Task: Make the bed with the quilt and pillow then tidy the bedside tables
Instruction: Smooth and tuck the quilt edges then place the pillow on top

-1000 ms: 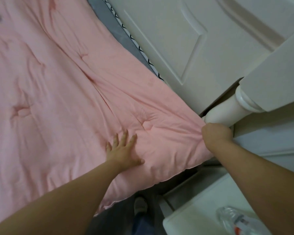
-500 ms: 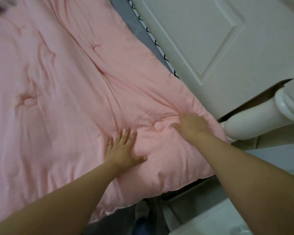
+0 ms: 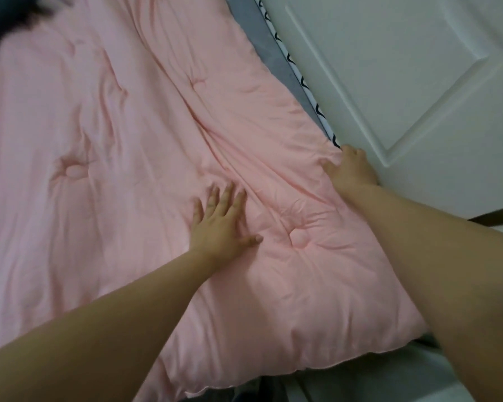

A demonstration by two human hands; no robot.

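The left hand [image 3: 219,224] lies spread flat on the quilt [image 3: 114,134]; the right hand [image 3: 350,169] pinches its edge. A hard pull could wrinkle the cloth between them.

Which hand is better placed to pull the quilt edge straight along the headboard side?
Right. The right hand is already at the pink quilt edge beside the white panel, fingers bunching fabric there. The left hand lies flat, fingers spread, mid-quilt, better suited to pinning it down.
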